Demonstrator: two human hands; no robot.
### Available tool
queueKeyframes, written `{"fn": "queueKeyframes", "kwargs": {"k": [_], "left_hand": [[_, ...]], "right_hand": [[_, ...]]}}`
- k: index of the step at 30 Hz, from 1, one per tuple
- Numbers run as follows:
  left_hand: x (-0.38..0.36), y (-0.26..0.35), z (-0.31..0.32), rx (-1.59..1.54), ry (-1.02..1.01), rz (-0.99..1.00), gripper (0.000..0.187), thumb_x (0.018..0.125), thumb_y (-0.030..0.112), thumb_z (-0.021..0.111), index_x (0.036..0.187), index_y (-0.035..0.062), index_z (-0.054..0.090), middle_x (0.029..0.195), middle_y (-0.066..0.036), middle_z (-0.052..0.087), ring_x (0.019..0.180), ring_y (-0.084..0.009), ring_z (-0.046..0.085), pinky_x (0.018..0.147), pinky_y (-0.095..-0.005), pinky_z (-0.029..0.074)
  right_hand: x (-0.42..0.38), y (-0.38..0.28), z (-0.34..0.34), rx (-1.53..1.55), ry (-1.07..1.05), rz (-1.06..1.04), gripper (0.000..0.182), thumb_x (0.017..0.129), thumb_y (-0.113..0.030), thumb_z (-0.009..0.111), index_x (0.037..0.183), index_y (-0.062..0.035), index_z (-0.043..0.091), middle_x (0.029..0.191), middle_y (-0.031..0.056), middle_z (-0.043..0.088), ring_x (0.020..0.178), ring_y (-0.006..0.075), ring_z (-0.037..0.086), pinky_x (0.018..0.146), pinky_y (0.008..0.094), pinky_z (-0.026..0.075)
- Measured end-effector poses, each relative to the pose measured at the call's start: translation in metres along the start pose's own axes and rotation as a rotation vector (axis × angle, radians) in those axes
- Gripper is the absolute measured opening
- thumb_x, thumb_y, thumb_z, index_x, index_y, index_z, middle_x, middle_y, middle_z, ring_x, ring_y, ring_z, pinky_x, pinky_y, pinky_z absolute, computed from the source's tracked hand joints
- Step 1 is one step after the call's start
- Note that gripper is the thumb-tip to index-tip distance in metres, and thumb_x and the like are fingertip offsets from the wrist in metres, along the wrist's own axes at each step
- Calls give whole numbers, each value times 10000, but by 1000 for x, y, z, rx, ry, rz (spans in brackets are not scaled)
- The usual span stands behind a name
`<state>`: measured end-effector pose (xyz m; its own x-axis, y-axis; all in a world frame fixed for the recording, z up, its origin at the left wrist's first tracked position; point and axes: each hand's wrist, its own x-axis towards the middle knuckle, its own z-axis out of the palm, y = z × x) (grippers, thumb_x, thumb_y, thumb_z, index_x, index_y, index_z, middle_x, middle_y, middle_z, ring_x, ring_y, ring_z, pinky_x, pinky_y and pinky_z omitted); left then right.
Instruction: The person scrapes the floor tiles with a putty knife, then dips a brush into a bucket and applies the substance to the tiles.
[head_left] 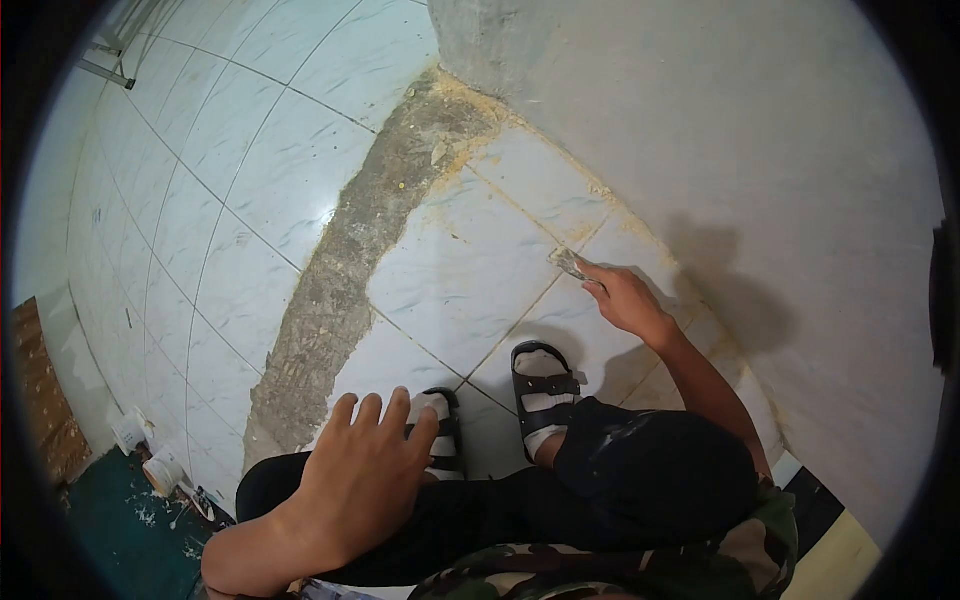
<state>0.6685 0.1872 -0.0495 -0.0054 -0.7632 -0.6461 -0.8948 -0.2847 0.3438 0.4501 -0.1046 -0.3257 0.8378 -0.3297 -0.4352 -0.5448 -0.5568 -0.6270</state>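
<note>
My right hand reaches out over the white floor tiles, its fingers closed on a small flat grey scraper. The tip of that scraper is at a grout joint where tile corners meet; much of it is hidden by my fingers. Yellowish dust lies along the joints and the wall edge nearby. My left hand is over my left knee, holding nothing, with its fingers apart. Past it, a rough grey strip of bare floor cuts through the tiles, with crumbs of debris on it.
A plain grey wall rises along the right side. My sandalled feet stand on the tiles. At lower left are a white tub and a stained green sheet. Metal legs show at upper left, a brown patterned panel at far left.
</note>
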Motion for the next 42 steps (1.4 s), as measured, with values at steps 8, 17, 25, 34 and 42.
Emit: {"fn": "queueKeyframes", "kwargs": {"k": [8, 17, 25, 34, 42], "left_hand": [[5, -8, 1, -7, -112, -95, 452, 929, 200, 679, 1318, -11, 584, 1317, -257, 609, 1177, -375, 609, 1049, -476, 439], [-3, -22, -5, -50, -50, -104, 455, 946, 212, 666, 1332, -11, 571, 1335, -266, 603, 1203, -387, 603, 1063, -486, 435], [-2, -25, -4, -24, -46, -117, 454, 942, 209, 665, 1331, -7, 570, 1331, -269, 602, 1208, -389, 603, 1067, -492, 437], [-15, -30, -3, -99, -38, -159, 460, 937, 219, 672, 1330, 2, 571, 1335, -262, 604, 1202, -392, 606, 1058, -494, 443], [-9, -29, 2, -23, -47, -95, 465, 944, 238, 672, 1334, 7, 566, 1329, -264, 607, 1184, -395, 615, 1039, -489, 454]], "right_hand": [[114, -68, 16, 54, 26, -32, 387, 1015, -215, 613, 1376, -77, 636, 1141, 274, 696, 1077, 457, 659, 919, 506, 521], [48, -22, 4, 80, 29, -29, 374, 1023, -216, 610, 1369, -77, 643, 1160, 270, 699, 1102, 449, 654, 934, 491, 527], [160, -93, 14, -62, -5, -141, 390, 1030, -199, 574, 1387, -44, 602, 1085, 276, 712, 1032, 454, 677, 878, 532, 529], [119, -89, 13, -265, -17, -120, 375, 1028, -144, 528, 1378, -31, 599, 939, 290, 713, 934, 446, 705, 799, 526, 557], [173, -129, 34, -470, 97, -216, 434, 944, -19, 489, 1360, 40, 595, 874, 260, 701, 838, 418, 712, 733, 494, 578]]}}
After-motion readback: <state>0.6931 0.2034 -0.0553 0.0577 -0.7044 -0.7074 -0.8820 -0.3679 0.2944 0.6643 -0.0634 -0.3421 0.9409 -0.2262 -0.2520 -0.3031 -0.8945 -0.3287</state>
